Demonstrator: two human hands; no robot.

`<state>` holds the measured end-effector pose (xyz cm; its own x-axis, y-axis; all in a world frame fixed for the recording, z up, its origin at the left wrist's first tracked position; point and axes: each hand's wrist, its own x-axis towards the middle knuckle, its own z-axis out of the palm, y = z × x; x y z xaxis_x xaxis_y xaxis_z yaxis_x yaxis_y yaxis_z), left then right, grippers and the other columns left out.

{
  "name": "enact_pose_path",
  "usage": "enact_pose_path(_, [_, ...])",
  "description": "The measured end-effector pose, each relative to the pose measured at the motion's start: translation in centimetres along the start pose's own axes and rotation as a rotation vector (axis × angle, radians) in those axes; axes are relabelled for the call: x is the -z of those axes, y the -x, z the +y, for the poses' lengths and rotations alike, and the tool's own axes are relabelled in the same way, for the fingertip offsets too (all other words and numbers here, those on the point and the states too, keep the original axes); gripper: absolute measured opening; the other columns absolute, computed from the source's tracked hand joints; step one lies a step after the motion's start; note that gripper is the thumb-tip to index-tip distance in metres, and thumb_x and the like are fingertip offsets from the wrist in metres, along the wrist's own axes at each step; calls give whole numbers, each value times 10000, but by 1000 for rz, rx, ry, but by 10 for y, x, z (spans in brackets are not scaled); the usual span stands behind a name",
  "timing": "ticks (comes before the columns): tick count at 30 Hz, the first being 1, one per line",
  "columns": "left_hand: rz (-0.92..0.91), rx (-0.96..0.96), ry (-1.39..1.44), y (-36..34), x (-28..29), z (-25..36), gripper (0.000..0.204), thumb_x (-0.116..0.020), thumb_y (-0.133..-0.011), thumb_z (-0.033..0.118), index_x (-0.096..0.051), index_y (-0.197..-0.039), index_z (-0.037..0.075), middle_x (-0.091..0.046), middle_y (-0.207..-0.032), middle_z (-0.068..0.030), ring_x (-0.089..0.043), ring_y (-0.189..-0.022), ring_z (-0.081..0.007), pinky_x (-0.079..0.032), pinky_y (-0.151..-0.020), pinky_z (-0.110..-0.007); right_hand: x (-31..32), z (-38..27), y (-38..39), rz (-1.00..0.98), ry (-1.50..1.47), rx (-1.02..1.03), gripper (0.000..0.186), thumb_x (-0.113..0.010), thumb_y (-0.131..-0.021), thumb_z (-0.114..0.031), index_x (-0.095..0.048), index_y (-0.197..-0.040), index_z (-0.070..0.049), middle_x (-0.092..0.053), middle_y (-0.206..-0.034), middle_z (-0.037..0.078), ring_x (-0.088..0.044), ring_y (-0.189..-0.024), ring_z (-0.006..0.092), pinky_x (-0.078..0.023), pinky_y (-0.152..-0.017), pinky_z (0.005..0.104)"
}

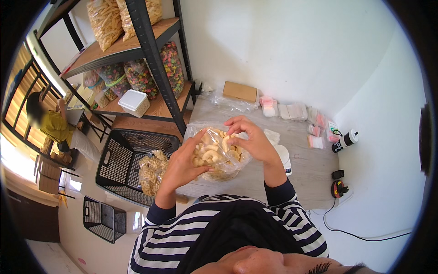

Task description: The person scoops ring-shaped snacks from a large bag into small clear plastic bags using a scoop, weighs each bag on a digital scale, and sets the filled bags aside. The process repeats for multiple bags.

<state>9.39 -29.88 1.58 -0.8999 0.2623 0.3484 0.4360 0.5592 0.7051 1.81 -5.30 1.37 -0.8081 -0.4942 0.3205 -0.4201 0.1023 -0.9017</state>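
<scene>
A clear plastic bag [232, 168] filled with pale, curled puffed snacks [211, 156] stands on the grey wood-look table [310, 178], its mouth open toward me. My left hand [185, 160] wraps the bag's left side, thumb along the near edge. At the right side of the mouth, the thumb and fingers of my right hand [248, 137] pinch one curled snack piece [225, 144]. A white kitchen scale [284, 160] sits beside my right wrist, partly hidden by it.
Left of the table is a black crate [116, 150] holding bagged snacks [153, 171]. Snack bags fill a metal-framed shelf [150, 50]. A cardboard box [240, 91], small packets [292, 111] and a bottle [345, 140] line the table's back and right. Another person [52, 123] sits far left.
</scene>
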Motion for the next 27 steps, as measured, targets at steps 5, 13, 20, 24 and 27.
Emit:
enact_pose_path(5, [21,34,24,1,0,-1,1033,-915,-618,173,-400,-1513,129,-622,-1251,-180,-625,-1111,-371,-515,-931,-406,10,4,1,195,64,37,257,-748,-876,-140,-670,-1111,-69,-611,-1215,57,-579,-1088,158,-457,-901,296])
enact_pose_path(13, [-30,78,56,-8,-6,16,1080,-947,-580,161,-396,-1503,50,-570,-1378,-190,-621,-1183,-326,-502,-991,-387,-22,-8,15,87,-40,-217,305,-786,-873,-219,-699,-1080,-12,-701,-937,26,-612,-824,92,-489,-742,255])
enact_pose_path(20, [106,-12,214,-13,-16,18,1027,-924,-638,165,-391,-1507,46,-599,-1340,-167,-622,-1180,-282,-510,-979,-395,2,-8,30,299,-184,-164,145,-720,-912,-108,-714,-1004,4,-709,-887,24,-618,-818,79,-494,-767,247])
enact_pose_path(24, [250,-20,200,-17,-6,5,836,-841,-743,72,-437,-1474,37,-608,-1327,-158,-617,-1185,-253,-506,-976,-362,47,9,50,642,-182,-136,97,-676,-937,-90,-678,-973,1,-687,-852,19,-611,-803,91,-493,-770,246])
enact_pose_path(27, [333,37,274,-14,2,-8,696,-764,-817,22,-474,-1449,35,-615,-1310,-147,-610,-1186,-232,-498,-984,-350,88,47,69,894,-146,-126,110,-667,-949,-113,-651,-960,-4,-662,-820,20,-601,-771,98,-489,-760,245])
